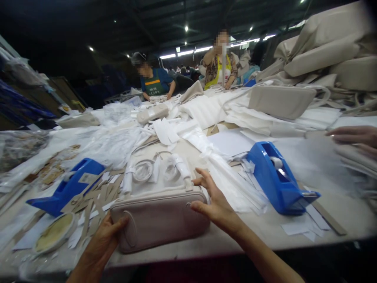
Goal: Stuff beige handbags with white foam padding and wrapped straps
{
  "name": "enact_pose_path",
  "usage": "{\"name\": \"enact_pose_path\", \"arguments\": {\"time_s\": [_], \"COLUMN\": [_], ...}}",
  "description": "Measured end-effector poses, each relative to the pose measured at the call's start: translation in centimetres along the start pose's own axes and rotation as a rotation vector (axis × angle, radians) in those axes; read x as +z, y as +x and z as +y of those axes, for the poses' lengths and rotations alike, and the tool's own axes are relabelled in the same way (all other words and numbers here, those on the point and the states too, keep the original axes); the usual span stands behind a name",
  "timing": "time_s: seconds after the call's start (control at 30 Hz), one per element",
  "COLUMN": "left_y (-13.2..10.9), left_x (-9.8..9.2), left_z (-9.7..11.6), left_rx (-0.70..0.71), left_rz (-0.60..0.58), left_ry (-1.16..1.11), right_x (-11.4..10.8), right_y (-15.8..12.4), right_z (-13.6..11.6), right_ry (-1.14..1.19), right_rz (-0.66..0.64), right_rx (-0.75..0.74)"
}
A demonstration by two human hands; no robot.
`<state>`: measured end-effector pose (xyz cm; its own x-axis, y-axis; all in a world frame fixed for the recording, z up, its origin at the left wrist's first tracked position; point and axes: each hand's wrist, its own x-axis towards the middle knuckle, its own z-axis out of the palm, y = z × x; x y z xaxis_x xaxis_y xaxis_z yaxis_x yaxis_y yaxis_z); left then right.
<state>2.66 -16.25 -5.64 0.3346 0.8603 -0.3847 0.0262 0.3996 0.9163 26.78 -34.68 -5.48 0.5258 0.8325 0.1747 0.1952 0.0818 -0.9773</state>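
Observation:
A taupe handbag (161, 222) stands at the table's near edge, its long front panel facing me. My left hand (107, 236) grips its left end, thumb pressed on the front and the other fingers hidden behind. At the upper right corner is my right hand (213, 200), fingers spread and stretched out. Its thumb lies at the front panel, and its fingertips are beside the white-wrapped strap end (182, 169). Behind the bag's top edge lies a coiled strap (143, 171) in white wrapping.
Blue tape dispensers stand on both sides, one at left (70, 184) and one at right (277, 177). A round tub (54, 234) sits at the near left. White sheets (203, 110) and more bags (281, 102) cover the back. Another person's hand (356, 137) reaches in from the right; two co-workers stand opposite.

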Motion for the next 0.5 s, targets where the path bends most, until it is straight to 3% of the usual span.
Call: {"name": "enact_pose_path", "arguments": {"time_s": [0.23, 0.37, 0.5], "left_y": [0.7, 1.1, 1.2], "left_x": [-0.7, -1.3, -1.6], "left_z": [-0.8, -1.1, -1.2], "left_rx": [0.049, 0.03, 0.013], "left_rz": [-0.014, -0.047, -0.064], "left_ry": [-0.048, -0.048, -0.039], "right_x": [2.8, 2.6, 2.5], "right_y": [-0.6, -1.2, -1.2], "right_z": [0.5, 0.4, 0.3], "right_ry": [-0.192, -0.178, -0.129], "right_rz": [0.242, 0.198, 0.117], "right_rx": [0.118, 0.246, 0.198]}}
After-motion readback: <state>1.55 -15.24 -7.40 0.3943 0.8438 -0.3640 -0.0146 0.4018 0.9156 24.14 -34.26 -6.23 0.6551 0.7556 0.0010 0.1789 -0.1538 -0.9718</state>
